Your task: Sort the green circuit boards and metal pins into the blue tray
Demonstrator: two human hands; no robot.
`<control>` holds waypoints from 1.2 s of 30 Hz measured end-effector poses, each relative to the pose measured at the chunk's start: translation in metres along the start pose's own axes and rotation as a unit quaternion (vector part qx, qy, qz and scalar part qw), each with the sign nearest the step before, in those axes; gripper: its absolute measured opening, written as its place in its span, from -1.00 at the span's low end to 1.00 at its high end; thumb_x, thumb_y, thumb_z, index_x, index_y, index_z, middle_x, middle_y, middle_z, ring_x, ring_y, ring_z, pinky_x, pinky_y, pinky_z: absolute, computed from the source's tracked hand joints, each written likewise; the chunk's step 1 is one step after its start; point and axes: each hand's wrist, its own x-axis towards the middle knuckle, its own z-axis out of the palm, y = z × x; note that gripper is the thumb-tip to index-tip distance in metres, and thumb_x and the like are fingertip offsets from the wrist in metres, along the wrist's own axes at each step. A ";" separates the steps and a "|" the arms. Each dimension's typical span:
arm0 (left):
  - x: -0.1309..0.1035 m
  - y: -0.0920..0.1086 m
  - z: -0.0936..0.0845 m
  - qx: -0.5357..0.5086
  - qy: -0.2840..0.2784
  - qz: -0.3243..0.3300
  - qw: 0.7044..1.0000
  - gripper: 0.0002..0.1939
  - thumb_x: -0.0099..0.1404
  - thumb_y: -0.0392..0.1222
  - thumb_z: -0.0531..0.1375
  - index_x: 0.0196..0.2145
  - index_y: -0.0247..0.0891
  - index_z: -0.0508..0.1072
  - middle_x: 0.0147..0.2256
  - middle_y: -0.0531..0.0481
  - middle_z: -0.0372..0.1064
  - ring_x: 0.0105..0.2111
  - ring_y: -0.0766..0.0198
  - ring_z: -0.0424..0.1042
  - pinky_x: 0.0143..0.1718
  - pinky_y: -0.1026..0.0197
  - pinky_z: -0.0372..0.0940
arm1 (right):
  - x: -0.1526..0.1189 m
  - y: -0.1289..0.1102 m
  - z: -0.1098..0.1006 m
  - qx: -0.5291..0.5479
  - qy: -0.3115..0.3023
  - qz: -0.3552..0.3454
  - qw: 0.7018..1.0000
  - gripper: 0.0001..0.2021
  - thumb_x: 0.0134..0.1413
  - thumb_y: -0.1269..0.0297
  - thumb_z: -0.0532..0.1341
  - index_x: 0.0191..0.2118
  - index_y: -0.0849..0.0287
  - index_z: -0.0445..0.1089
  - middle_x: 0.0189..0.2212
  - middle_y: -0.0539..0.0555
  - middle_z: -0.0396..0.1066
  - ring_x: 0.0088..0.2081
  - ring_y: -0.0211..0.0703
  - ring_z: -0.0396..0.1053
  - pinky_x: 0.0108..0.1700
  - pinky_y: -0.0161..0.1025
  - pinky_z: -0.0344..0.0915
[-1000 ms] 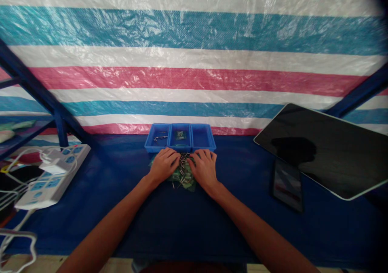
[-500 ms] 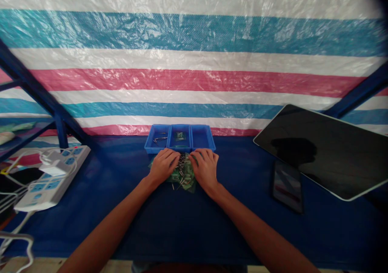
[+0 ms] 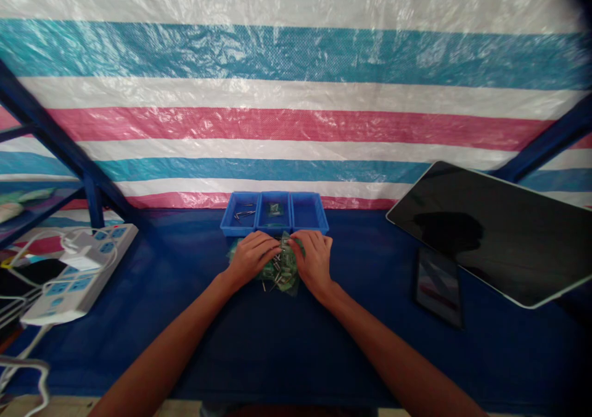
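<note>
A pile of small green-tinted clear plastic bags (image 3: 287,281) and loose metal pins or screws (image 3: 277,273) lies on the blue table in front of me. My left hand (image 3: 252,255) rests over the pile's left side, fingers bent and closed at the tips. From the right, my right hand (image 3: 315,258) reaches in with thumb and fingers pinched. Between the two sets of fingertips stands one small plastic bag (image 3: 285,242); its contents are too small to tell. Just behind is a blue three-compartment tray (image 3: 274,229), with several metal pins (image 3: 244,214) on the left and a small bag (image 3: 274,209) in the middle.
A black-screened monitor or tablet (image 3: 499,232) lies at the right, with a dark phone (image 3: 438,287) by its near edge. A white power strip (image 3: 83,281) with plugs and cables is at the left. Striped plastic sheeting (image 3: 296,124) hangs behind, between blue frame bars (image 3: 95,198).
My hands have come closer together over the pile. A small plastic bag now stands up between the fingertips. The tray and its contents look the same.
</note>
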 end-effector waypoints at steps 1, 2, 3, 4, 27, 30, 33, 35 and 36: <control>0.000 0.000 0.000 -0.002 0.001 0.004 1.000 -0.86 0.32 -0.22 0.14 -0.20 -0.27 0.45 -0.28 -0.07 0.48 -0.24 0.23 0.41 -0.13 0.12 0.31 | 0.000 0.000 0.000 0.005 0.004 -0.003 1.000 -0.89 0.23 0.25 0.14 -0.24 0.11 0.38 -0.26 0.03 0.47 -0.18 -0.18 0.34 -0.12 -0.16 0.04; 0.000 0.000 0.001 -0.004 0.003 0.006 1.000 -0.87 0.31 -0.23 0.15 -0.20 -0.27 0.45 -0.28 -0.06 0.48 -0.24 0.23 0.41 -0.14 0.12 0.32 | 0.000 0.000 0.000 0.011 0.008 -0.006 1.000 -0.89 0.23 0.25 0.14 -0.24 0.11 0.38 -0.25 0.03 0.47 -0.18 -0.18 0.34 -0.11 -0.17 0.04; 0.000 0.000 0.001 -0.006 0.006 0.006 1.000 -0.89 0.31 -0.24 0.16 -0.22 -0.27 0.45 -0.29 -0.06 0.48 -0.25 0.23 0.41 -0.14 0.12 0.32 | -0.001 -0.001 0.000 0.015 0.011 -0.011 1.000 -0.89 0.23 0.25 0.14 -0.23 0.11 0.38 -0.25 0.03 0.47 -0.18 -0.19 0.35 -0.11 -0.17 0.05; -0.001 0.000 0.001 -0.009 0.009 0.003 1.000 -0.89 0.31 -0.25 0.16 -0.22 -0.27 0.45 -0.29 -0.06 0.48 -0.25 0.24 0.41 -0.14 0.13 0.32 | -0.001 -0.001 -0.001 0.018 0.014 -0.015 1.000 -0.89 0.22 0.25 0.14 -0.22 0.11 0.38 -0.24 0.04 0.47 -0.17 -0.18 0.35 -0.11 -0.17 0.05; -0.006 -0.001 0.000 -0.033 0.122 -0.066 0.990 -0.87 0.36 -0.29 0.06 -0.22 -0.28 0.40 -0.30 -0.08 0.43 -0.26 0.27 0.42 -0.17 0.19 0.35 | -0.004 -0.001 0.003 0.061 -0.044 -0.016 0.997 -0.85 0.21 0.20 0.14 -0.28 0.15 0.38 -0.32 0.06 0.48 -0.23 -0.14 0.34 -0.13 -0.14 0.10; -0.007 -0.002 0.000 -0.046 0.125 -0.049 0.990 -0.88 0.35 -0.32 0.07 -0.21 -0.27 0.39 -0.30 -0.08 0.42 -0.28 0.29 0.41 -0.20 0.20 0.35 | -0.004 0.000 0.003 0.068 -0.050 -0.024 0.996 -0.85 0.21 0.21 0.14 -0.29 0.15 0.38 -0.33 0.06 0.47 -0.24 -0.14 0.34 -0.14 -0.15 0.12; -0.006 -0.001 -0.001 -0.036 0.126 -0.019 0.991 -0.88 0.32 -0.33 0.11 -0.19 -0.27 0.39 -0.29 -0.09 0.43 -0.29 0.29 0.41 -0.23 0.20 0.36 | -0.004 0.000 0.004 0.076 -0.043 -0.024 0.996 -0.85 0.22 0.23 0.12 -0.28 0.15 0.38 -0.32 0.06 0.47 -0.23 -0.14 0.35 -0.14 -0.14 0.14; -0.006 0.000 -0.002 -0.022 0.122 0.010 0.992 -0.87 0.29 -0.31 0.16 -0.18 -0.26 0.40 -0.28 -0.09 0.43 -0.29 0.28 0.42 -0.24 0.21 0.37 | -0.005 0.000 0.004 0.088 -0.040 -0.023 0.995 -0.85 0.24 0.26 0.10 -0.26 0.14 0.39 -0.30 0.07 0.48 -0.22 -0.15 0.37 -0.13 -0.14 0.17; -0.006 0.001 -0.002 -0.015 0.123 0.024 0.992 -0.85 0.27 -0.30 0.18 -0.18 -0.25 0.40 -0.27 -0.09 0.44 -0.29 0.28 0.42 -0.24 0.21 0.38 | -0.005 0.000 0.004 0.095 -0.038 -0.024 0.994 -0.85 0.24 0.27 0.09 -0.25 0.13 0.40 -0.29 0.07 0.48 -0.21 -0.15 0.38 -0.13 -0.14 0.18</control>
